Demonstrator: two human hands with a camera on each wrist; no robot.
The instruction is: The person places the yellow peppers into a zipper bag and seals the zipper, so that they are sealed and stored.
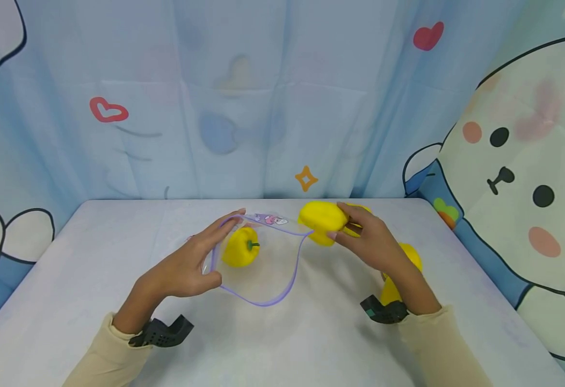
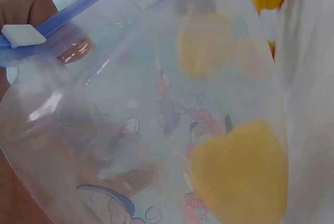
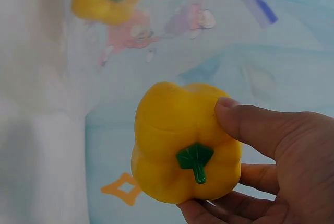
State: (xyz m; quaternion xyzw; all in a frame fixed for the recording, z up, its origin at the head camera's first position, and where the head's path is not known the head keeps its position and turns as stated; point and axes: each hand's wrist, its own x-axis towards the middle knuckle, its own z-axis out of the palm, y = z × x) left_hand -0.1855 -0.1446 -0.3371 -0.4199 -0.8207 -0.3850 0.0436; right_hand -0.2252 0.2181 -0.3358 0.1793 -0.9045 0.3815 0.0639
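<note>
A clear zip bag (image 1: 270,277) with a purple rim and printed cartoon figures gapes in front of me. My left hand (image 1: 186,269) grips it by the left side of the rim, beside a white slider (image 2: 23,35) that the left wrist view shows. Inside the bag lies a yellow bell pepper (image 1: 240,247) with a green stem. Just right of the bag's mouth, my right hand (image 1: 367,239) holds another yellow bell pepper (image 3: 182,140) between thumb and fingers. That pepper is at the rim's right corner; whether it touches the plastic I cannot tell.
Behind the right hand, part of a yellow object (image 1: 360,208) shows. More yellow pieces (image 1: 410,255) stand by the right forearm, partly hidden by it. The white table (image 1: 94,242) ends at a blue cartoon curtain (image 1: 263,107).
</note>
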